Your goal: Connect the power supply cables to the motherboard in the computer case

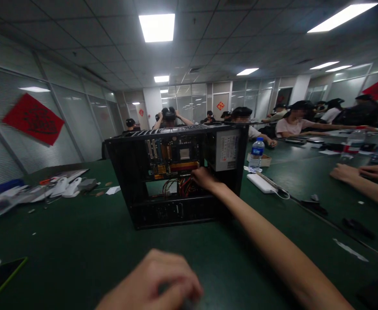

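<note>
- An open computer case [176, 172] was seen standing on its side on the green tabletop [79, 241], its open face turned toward the camera and its long axis running left to right.
- The right hand [203, 177] was stretched forward into the case, fingers at the bundle of red and yellow cables [184, 186] just below the motherboard [172, 157]; whether the grip was closed on a cable could not be told.
- The left hand [156, 280] was held low and near the camera, well apart from the case, its fingers curled into a loose fist with nothing seen in it.
- The right hand was thus the nearer one, the cables lying straight ahead of it.
- The power supply [227, 150] sat just right of and above the hand, crowding the reach.
- A water bottle [256, 155] and a white power strip [262, 183] stood to the right of the case; another person's hands [359, 172] rested further right.
</note>
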Motion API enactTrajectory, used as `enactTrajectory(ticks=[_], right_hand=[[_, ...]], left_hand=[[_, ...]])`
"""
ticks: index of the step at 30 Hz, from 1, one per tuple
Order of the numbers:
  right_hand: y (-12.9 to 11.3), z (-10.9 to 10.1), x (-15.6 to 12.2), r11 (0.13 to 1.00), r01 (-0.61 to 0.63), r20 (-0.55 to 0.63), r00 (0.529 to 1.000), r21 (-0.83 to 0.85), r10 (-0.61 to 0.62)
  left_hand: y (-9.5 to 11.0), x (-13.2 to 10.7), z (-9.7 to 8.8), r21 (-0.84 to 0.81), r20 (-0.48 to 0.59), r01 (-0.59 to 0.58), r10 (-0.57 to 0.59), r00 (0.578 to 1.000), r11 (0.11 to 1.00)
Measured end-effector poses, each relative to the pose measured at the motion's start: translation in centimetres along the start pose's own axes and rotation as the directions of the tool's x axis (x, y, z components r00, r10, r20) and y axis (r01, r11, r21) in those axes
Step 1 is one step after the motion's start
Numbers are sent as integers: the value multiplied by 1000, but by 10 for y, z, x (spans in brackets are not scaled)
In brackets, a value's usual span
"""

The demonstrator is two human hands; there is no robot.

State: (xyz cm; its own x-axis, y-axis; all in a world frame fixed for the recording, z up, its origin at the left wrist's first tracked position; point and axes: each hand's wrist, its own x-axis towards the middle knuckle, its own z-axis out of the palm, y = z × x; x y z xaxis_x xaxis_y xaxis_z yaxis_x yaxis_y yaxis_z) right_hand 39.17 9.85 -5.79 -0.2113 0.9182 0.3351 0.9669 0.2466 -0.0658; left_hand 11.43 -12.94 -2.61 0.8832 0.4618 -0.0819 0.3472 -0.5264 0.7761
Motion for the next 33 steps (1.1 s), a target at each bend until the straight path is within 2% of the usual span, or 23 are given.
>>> enactTrajectory(ticks=[1,2,4,5,7,8,11,14,16,17,20,25,33], right_hand=[[0,1,0,1000,-1,3,1000,6,1],[0,1,0,1000,-2,3,1000,14,2],[-1,2,-2,999,2,1,1000,36,-2],[-1,2,-3,999,4,-2,1000,47,-3],[-2,2,-5,998,3,-8,1000,66,-3],[-1,2,-6,997,0,-13,1000,74,1],[0,3,-8,994,8,-49,999,109,-3],[2,5,-8,956,199,-156,973,216,-167],[3,5,-8,907,339,-204,934,249,-293],[3,5,-8,898,368,-202,924,239,-325],[2,3,-6,932,326,-181,937,157,-297],[-1,-2,-5,983,170,-129,979,64,-161],[-2,-6,-6,986,151,-91,985,67,-145]], left_hand=[[-4,15,-20,117,-251,61,-30,967,991],[-11,32,-39,230,-412,96,7,911,969],[-32,73,-73,385,-563,150,103,820,911],[-45,93,-86,446,-589,182,134,797,877],[-71,128,-106,510,-620,227,172,765,830],[-83,142,-113,515,-623,245,162,765,821],[-107,162,-124,505,-655,309,124,746,806],[-116,165,-130,518,-677,310,161,718,797],[-117,168,-135,536,-662,329,146,735,778],[-117,171,-138,546,-647,347,120,753,763],[-117,183,-143,562,-623,407,46,781,720],[-118,191,-137,541,-674,506,-14,739,671],[-117,189,-138,576,-622,449,9,783,684]])
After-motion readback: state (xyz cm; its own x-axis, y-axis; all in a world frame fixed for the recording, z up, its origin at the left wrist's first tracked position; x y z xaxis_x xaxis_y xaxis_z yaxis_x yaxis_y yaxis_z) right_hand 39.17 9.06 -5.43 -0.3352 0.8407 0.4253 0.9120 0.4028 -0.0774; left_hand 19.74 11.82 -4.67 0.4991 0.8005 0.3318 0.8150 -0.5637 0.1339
